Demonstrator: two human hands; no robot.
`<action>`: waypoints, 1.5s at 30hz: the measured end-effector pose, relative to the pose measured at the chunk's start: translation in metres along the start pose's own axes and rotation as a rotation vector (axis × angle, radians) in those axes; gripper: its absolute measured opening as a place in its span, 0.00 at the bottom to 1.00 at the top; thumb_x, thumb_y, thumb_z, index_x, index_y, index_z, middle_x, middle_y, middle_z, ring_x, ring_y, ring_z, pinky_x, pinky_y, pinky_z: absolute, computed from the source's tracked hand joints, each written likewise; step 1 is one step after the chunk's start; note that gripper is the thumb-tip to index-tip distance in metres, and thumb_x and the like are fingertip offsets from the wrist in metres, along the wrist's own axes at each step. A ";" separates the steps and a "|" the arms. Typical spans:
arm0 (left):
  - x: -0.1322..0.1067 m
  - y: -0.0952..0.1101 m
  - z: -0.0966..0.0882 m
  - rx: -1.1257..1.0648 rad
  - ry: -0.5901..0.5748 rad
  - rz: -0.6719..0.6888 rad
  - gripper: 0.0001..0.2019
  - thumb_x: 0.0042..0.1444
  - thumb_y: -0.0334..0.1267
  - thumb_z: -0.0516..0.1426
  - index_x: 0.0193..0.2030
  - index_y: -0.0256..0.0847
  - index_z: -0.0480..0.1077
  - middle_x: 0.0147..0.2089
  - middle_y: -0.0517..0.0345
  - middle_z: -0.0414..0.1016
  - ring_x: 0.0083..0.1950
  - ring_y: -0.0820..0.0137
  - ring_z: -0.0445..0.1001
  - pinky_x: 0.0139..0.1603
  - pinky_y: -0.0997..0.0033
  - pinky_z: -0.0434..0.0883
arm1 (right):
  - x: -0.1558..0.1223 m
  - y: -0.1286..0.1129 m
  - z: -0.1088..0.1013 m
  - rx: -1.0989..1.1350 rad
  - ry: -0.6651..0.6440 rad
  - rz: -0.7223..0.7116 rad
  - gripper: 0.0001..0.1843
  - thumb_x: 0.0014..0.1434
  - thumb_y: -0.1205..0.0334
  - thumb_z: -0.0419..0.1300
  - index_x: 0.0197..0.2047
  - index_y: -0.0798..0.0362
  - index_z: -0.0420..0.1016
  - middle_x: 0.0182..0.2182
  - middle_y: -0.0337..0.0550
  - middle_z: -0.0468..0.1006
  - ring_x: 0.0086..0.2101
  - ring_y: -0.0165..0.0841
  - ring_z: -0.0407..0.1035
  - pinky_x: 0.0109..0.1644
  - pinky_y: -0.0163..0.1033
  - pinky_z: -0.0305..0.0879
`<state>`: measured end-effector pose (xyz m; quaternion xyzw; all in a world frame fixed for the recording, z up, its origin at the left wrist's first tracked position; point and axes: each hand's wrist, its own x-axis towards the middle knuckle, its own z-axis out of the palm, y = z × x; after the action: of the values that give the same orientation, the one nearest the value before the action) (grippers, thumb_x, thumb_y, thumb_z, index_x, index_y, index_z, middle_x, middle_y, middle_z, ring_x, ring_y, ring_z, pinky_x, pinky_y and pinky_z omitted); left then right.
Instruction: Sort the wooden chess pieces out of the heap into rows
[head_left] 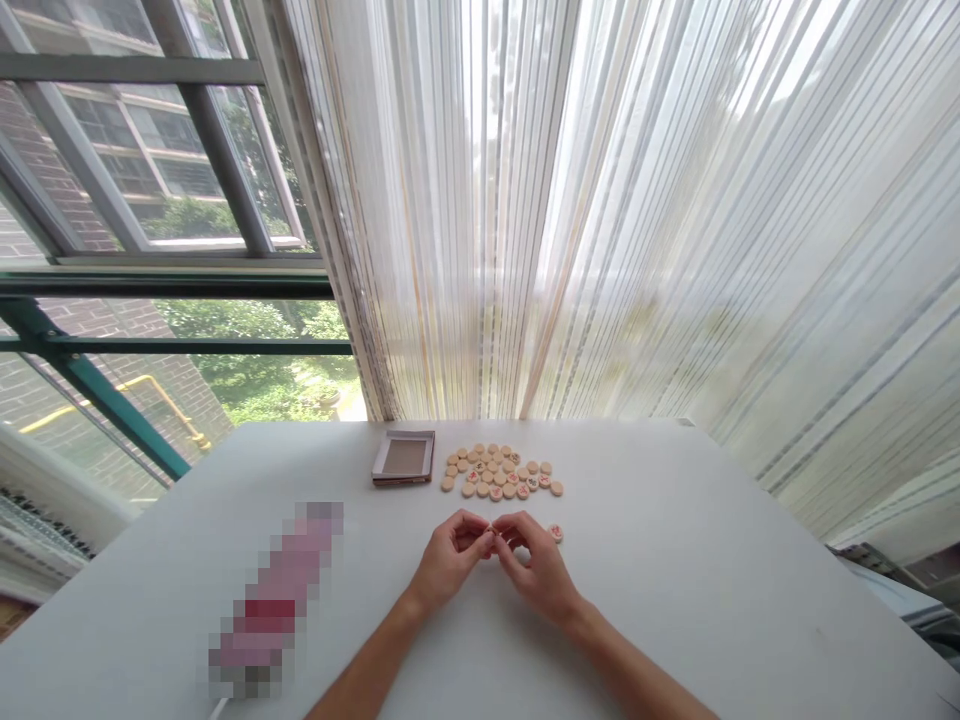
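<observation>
My left hand (452, 556) and my right hand (533, 563) meet at the middle of a white table (675, 560), fingers curled and fingertips pinched together on something too small to make out. One round wooden game piece (555, 533) with a red mark lies just right of my right hand. Behind the hands lies a cluster of several tan round wooden pieces (501, 474), some with red or dark marks. An open shallow cardboard box (404, 458) sits left of the cluster.
A blurred-out pink object (274, 600) lies on the table's left part. Sheer striped curtains (600, 200) hang behind the table's far edge, with a window (150, 200) at the left. The table's right corner drops off at the lower right.
</observation>
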<state>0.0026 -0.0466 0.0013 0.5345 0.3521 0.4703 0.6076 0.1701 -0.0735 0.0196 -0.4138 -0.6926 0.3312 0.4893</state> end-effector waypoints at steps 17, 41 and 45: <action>-0.004 0.007 0.005 0.058 -0.098 0.015 0.15 0.56 0.42 0.65 0.46 0.36 0.72 0.41 0.47 0.81 0.44 0.61 0.79 0.50 0.60 0.74 | -0.006 0.007 -0.011 0.179 -0.035 0.087 0.10 0.64 0.57 0.60 0.47 0.50 0.73 0.40 0.45 0.78 0.39 0.37 0.75 0.44 0.41 0.74; 0.010 0.014 0.005 0.246 -0.186 0.098 0.14 0.59 0.43 0.62 0.47 0.39 0.70 0.43 0.50 0.78 0.44 0.63 0.77 0.49 0.64 0.73 | -0.003 0.013 -0.010 0.280 0.049 0.168 0.12 0.63 0.51 0.60 0.44 0.50 0.73 0.39 0.45 0.79 0.40 0.38 0.76 0.44 0.43 0.74; 0.010 0.014 0.005 0.263 -0.166 0.088 0.13 0.59 0.45 0.61 0.46 0.39 0.70 0.42 0.50 0.78 0.43 0.63 0.78 0.47 0.65 0.74 | -0.004 0.012 -0.011 0.310 0.035 0.176 0.13 0.63 0.51 0.60 0.45 0.50 0.74 0.39 0.46 0.79 0.39 0.39 0.77 0.45 0.45 0.75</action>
<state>0.0075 -0.0385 0.0163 0.6615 0.3352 0.4005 0.5382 0.1838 -0.0714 0.0111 -0.3981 -0.5858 0.4681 0.5285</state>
